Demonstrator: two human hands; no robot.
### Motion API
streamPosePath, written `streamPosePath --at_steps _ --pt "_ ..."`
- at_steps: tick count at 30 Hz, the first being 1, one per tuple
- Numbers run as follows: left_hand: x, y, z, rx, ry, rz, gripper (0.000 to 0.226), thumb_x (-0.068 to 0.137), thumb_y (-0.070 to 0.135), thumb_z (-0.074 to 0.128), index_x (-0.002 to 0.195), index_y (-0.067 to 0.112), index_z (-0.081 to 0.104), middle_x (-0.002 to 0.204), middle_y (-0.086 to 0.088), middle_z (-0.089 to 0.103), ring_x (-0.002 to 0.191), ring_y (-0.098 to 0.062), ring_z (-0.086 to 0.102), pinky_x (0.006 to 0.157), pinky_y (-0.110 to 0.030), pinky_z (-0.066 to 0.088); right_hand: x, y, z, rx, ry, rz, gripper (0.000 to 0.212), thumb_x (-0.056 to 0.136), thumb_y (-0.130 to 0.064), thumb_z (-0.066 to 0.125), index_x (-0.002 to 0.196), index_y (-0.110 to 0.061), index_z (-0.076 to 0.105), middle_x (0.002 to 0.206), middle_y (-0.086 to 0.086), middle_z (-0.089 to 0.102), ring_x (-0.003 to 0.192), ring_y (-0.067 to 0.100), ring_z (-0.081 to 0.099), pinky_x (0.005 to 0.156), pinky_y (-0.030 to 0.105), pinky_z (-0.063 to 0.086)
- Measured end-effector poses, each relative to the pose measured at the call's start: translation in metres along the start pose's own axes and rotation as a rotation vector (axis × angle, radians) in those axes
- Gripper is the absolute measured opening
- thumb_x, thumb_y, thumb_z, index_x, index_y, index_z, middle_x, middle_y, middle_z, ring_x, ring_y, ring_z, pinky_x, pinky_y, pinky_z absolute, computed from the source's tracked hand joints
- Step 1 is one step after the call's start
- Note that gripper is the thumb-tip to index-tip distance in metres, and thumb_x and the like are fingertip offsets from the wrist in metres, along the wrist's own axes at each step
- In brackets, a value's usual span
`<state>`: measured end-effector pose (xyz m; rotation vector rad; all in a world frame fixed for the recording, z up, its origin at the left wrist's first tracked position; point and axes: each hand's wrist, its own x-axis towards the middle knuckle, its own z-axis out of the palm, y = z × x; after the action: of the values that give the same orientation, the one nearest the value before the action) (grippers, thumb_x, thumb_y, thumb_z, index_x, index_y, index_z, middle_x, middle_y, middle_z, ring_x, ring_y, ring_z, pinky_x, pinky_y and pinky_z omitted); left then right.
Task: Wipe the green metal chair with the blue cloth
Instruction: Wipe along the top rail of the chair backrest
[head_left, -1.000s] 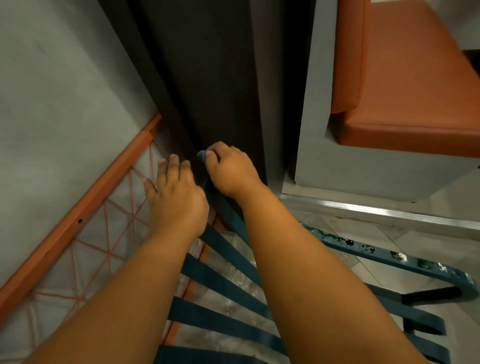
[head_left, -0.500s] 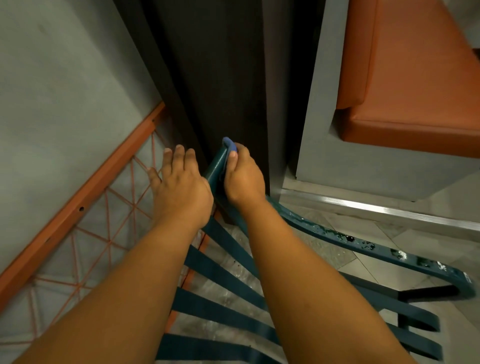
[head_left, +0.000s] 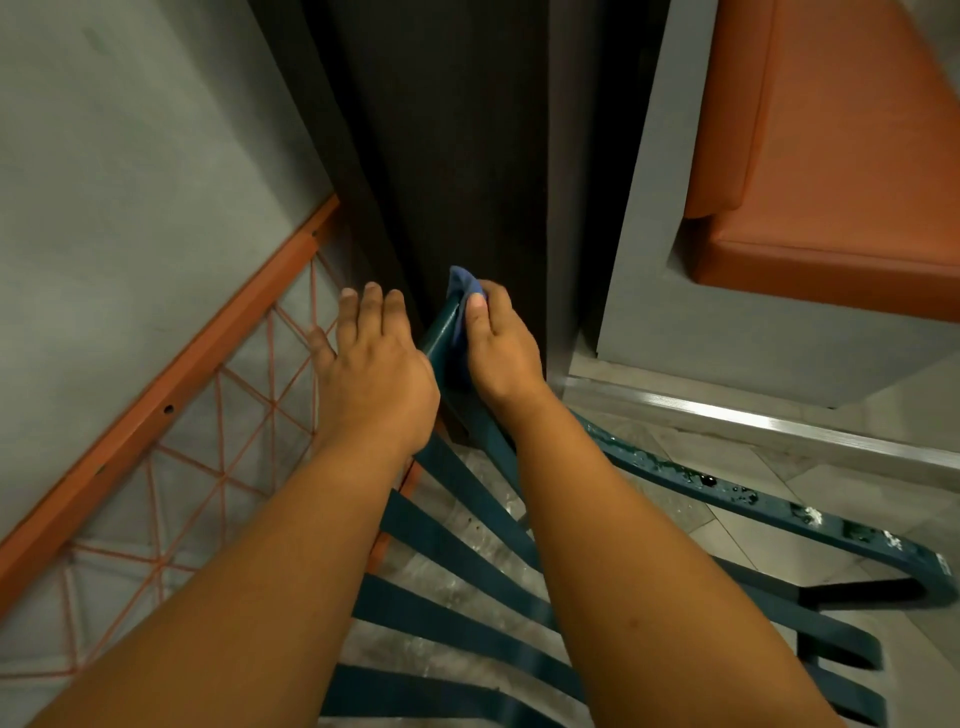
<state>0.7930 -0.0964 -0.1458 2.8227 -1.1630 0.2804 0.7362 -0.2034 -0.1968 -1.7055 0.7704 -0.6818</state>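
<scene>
The green metal chair (head_left: 727, 496) stands below me, its slats running under both forearms and its wet frame bar curving off to the right. My right hand (head_left: 496, 348) is shut on the blue cloth (head_left: 464, 288) and presses it against the chair's upright frame corner (head_left: 441, 332). Only the cloth's top fold shows above my fingers. My left hand (head_left: 371, 374) rests just left of that corner, fingers together and extended; what its palm touches is hidden.
A dark wooden panel (head_left: 457, 156) rises right behind the chair corner. An orange wire-grid frame (head_left: 171, 410) leans against the grey wall on the left. At the upper right is a grey bench with an orange cushion (head_left: 841, 156). Tiled floor with a metal strip (head_left: 753, 415) lies on the right.
My right hand with the cloth has turned onto the chair's frame corner and slid up it. The left hand has stayed beside it.
</scene>
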Motion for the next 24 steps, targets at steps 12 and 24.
streamPosePath --at_steps 12,24 --pt "0.000 -0.001 -0.001 -0.046 -0.004 0.002 0.063 0.091 0.021 0.037 0.148 0.014 0.013 0.158 -0.007 0.010 0.145 -0.025 0.002 0.115 -0.055 0.007 0.037 -0.003 -0.022 0.242 -0.228 0.422 0.021 0.092 -0.036 0.051 0.079 -0.022 0.060 0.079 -0.001 0.064 0.065 0.010 0.064 0.062 0.025 0.053" --pt "-0.002 0.001 -0.003 -0.006 -0.014 0.015 0.064 0.091 0.024 0.036 0.149 0.014 0.009 0.158 -0.008 0.007 0.145 -0.025 -0.001 0.115 -0.055 0.009 -0.028 0.059 0.006 -0.319 0.127 -0.258 0.054 0.098 -0.038 0.044 0.146 -0.023 0.027 0.137 0.002 0.048 0.121 0.011 0.041 0.103 0.029 0.029"
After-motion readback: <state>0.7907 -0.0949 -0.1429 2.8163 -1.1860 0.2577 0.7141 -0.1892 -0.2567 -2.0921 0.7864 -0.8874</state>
